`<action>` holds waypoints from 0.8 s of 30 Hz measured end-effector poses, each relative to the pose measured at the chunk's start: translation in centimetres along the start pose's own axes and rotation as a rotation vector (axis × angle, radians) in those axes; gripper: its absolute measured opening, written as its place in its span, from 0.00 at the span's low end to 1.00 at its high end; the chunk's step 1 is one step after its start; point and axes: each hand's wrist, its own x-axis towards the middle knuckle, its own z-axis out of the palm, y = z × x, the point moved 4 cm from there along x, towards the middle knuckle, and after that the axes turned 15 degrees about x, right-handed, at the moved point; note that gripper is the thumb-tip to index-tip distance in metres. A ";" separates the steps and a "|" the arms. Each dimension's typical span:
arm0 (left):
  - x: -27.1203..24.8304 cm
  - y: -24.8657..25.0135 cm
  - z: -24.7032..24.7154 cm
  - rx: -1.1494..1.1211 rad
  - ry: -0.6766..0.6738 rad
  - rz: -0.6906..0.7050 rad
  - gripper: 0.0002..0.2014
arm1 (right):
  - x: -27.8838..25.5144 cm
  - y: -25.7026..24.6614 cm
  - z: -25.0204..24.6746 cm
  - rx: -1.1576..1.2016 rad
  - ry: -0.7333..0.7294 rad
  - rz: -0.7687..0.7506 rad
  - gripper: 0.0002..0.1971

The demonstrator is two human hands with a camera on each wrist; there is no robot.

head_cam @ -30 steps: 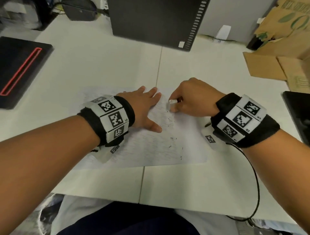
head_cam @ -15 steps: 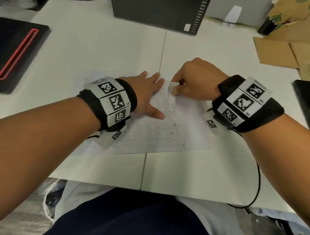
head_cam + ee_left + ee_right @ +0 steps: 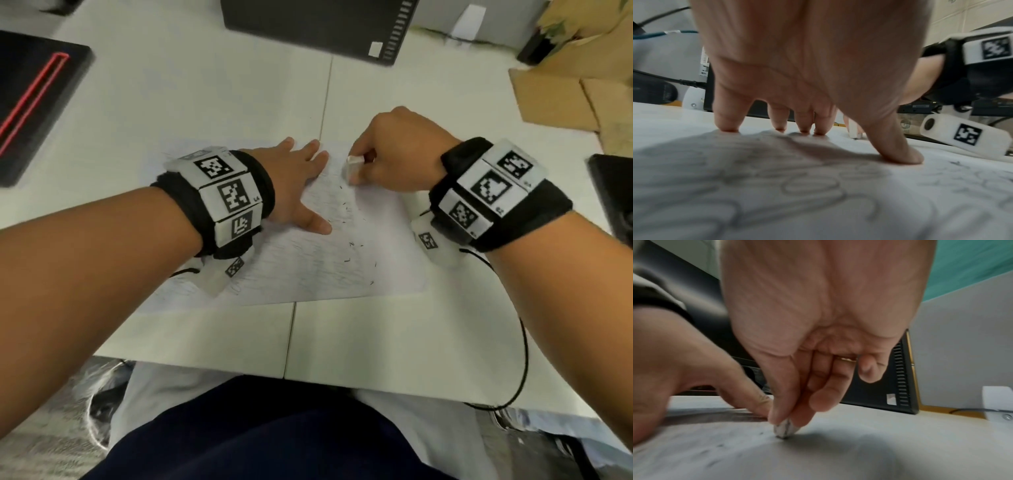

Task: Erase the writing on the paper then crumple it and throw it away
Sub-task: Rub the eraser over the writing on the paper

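Two hands share the erasing: the left hand [image 3: 294, 185], fingers spread flat, pins the paper [image 3: 308, 267] on the white table [image 3: 219, 99], while the right hand [image 3: 394, 157] pinches an eraser [image 3: 354, 168] near the sheet's far edge. Short strokes away from the pinning fingers should avoid creasing. Faint pencil lines cover the near half. A black computer case [image 3: 315, 24] stands far; cardboard [image 3: 561, 92] lies far right.

writing [image 3: 809, 186] blurred, eraser [image 3: 354, 168] half hidden in right hand [image 3: 394, 154]

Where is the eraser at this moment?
The eraser is pinched in the right hand, its tip on the paper, just right of the left hand.
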 end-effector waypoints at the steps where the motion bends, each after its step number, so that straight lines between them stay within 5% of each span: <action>1: 0.0 0.0 0.1 -0.006 0.001 -0.002 0.57 | -0.6 -0.1 0.5 -0.020 -0.010 -0.013 0.10; 9: 0.5 0.0 0.1 -0.021 0.027 0.013 0.58 | -5.9 -1.1 2.6 -0.033 -0.199 -0.042 0.08; 14: 0.8 -0.2 0.4 -0.027 0.015 0.011 0.60 | -1.0 0.3 0.1 0.072 -0.006 0.005 0.10; 17: 0.7 -0.4 0.6 -0.043 0.009 -0.003 0.60 | -0.7 -0.1 0.5 0.028 -0.012 -0.025 0.09; 24: 0.3 -0.2 0.2 -0.012 0.025 -0.007 0.57 | -7.9 -0.9 3.9 -0.071 -0.181 -0.062 0.10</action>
